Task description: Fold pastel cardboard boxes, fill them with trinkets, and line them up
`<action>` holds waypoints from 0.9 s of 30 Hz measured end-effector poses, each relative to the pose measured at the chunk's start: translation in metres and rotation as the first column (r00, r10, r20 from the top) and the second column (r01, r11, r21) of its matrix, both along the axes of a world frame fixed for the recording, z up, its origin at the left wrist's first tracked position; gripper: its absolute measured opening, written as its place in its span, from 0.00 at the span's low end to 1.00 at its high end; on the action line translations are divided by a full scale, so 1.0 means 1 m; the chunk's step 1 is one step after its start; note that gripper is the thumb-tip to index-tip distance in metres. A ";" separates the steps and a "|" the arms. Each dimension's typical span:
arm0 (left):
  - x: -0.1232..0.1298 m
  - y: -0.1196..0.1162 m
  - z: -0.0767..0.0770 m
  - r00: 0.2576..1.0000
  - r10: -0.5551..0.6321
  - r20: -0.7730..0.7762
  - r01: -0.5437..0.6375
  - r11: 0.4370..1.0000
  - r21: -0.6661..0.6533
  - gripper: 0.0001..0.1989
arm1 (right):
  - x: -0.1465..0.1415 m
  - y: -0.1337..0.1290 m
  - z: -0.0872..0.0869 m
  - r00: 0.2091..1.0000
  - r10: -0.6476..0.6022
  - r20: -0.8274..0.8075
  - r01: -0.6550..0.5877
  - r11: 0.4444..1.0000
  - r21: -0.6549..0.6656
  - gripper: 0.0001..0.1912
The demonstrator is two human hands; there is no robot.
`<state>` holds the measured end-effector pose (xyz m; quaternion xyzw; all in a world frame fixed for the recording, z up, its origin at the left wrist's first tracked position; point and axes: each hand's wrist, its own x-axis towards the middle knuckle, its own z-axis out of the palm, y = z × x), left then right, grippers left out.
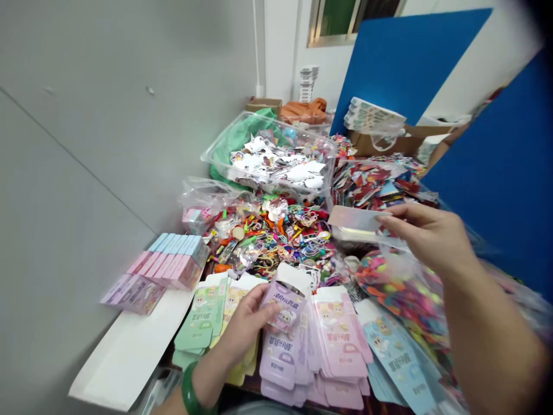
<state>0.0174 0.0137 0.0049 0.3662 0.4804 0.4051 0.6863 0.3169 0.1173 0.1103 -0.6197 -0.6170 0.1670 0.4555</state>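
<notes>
Purple carton point(288, 304) is up in the left hand point(246, 323), mouth open, pinched between thumb and fingers, over a flat purple stack point(280, 366) by the near edge of the surface point(254, 381). Right hand point(436, 239) pinches a pale card point(355, 218) by one end. Carton probably light, stiff, crushable: hold low by sides, clear of flaps

A purple printed box point(286, 301), open-topped, tilts near the surface's point(254, 384) front edge, a pale card point(354, 218) farther right.

A blue panel point(401, 60) slants near a window point(338, 18)
</notes>
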 end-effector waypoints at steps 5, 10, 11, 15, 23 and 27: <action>0.002 0.003 -0.004 0.999 0.004 -0.037 -0.002 0.999 0.046 0.21 | -0.033 -0.040 0.006 0.938 0.323 -0.126 -0.338 0.933 -0.124 0.16; 0.006 0.000 -0.005 0.998 -0.060 -0.032 0.062 0.996 0.064 0.21 | -0.053 -0.048 0.003 0.817 0.560 0.140 -0.510 0.814 -0.278 0.12; 0.007 -0.001 -0.004 0.997 -0.069 -0.040 0.072 0.995 0.073 0.20 | -0.057 -0.048 0.002 0.778 0.603 0.176 -0.538 0.784 -0.310 0.10; 0.010 -0.002 -0.003 0.995 -0.096 -0.040 0.100 0.987 0.122 0.19 | -0.081 -0.048 -0.006 0.669 0.712 0.213 -0.588 0.683 -0.433 0.10; 0.008 -0.001 -0.002 0.998 -0.066 0.007 0.066 0.998 0.020 0.19 | -0.090 -0.056 -0.028 0.786 0.601 0.145 -0.549 0.786 -0.285 0.09; -0.002 0.000 -0.002 0.999 -0.035 0.001 0.035 0.996 -0.083 0.22 | -0.015 -0.046 -0.018 0.932 0.146 0.331 -0.077 0.974 -0.212 0.09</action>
